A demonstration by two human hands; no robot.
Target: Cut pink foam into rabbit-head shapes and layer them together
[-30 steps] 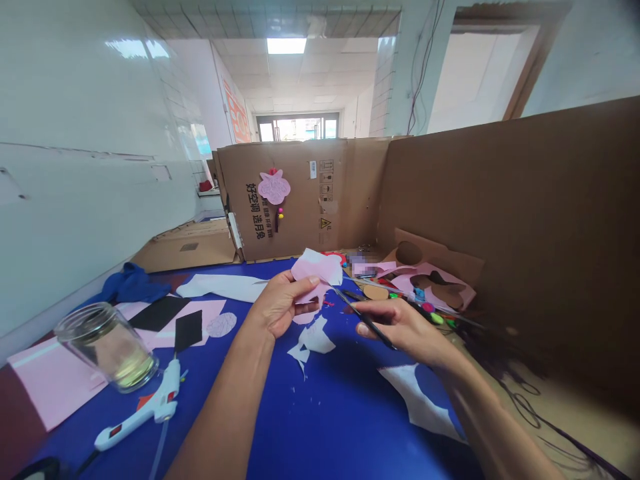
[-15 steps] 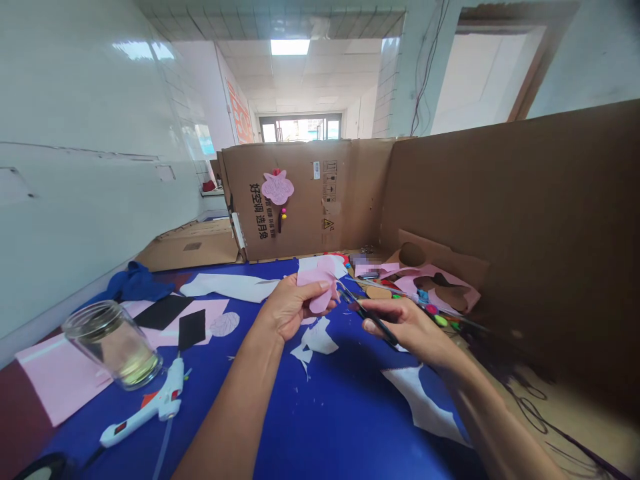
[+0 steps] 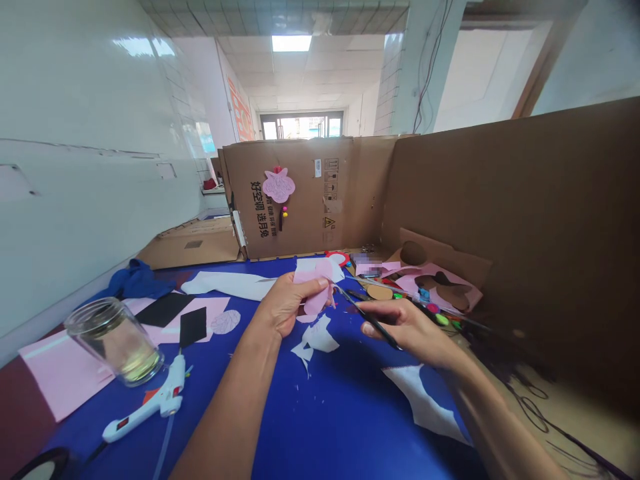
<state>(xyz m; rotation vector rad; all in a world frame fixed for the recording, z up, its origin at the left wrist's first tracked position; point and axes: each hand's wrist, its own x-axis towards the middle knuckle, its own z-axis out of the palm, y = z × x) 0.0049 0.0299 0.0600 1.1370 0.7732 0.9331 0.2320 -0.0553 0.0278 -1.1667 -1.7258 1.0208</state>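
My left hand (image 3: 286,303) pinches a rounded pink felt piece (image 3: 318,301) between thumb and fingers above the blue table. My right hand (image 3: 400,323) is wrapped round the dark handles of a pair of scissors (image 3: 381,327). The scissor blades point up and left and meet the right edge of the felt, close to my left thumb tip. How far apart the blades are is hard to make out. Below the felt lie white scraps (image 3: 320,335), and a larger white offcut (image 3: 424,403) rests under my right forearm.
At left stand a glass jar (image 3: 114,343) and a white glue gun (image 3: 150,403), near pink sheets (image 3: 65,377) and black squares (image 3: 193,326). A pink flower-shaped piece (image 3: 279,185) hangs on the cardboard wall (image 3: 350,227). Craft bits and pink offcuts (image 3: 463,300) lie at right.
The pink felt has tilted and shifted slightly left in my left hand. The scissor blades look closer together at its edge. The whole view has shifted a little.
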